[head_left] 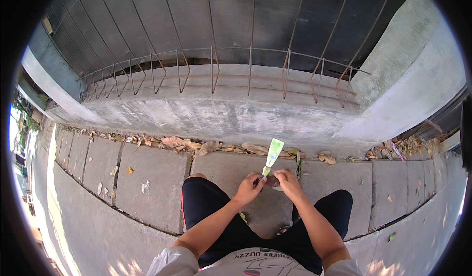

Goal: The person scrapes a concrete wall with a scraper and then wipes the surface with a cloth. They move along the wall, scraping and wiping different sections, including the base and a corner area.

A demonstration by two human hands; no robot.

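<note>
In front of my knees, my left hand [250, 189] is closed around the handle of a putty knife [274, 153]. Its wide blade points up and away, coated or stained pale green. Right beside it, my right hand [289, 182] has its fingers pinched together near the base of the putty knife. A small reddish-brown piece [276, 181] shows at those fingertips; its kind is hard to make out. Part of the putty knife's handle is hidden by my left fingers.
Grey paving slabs [147, 187] lie below me, with dark gaps between them. Ahead stands a low, stained concrete wall [206, 116] topped with a rusty wire grid [214, 69]. Dry leaves [177, 142] gather along its foot. A pale pillar [413, 74] rises at the right.
</note>
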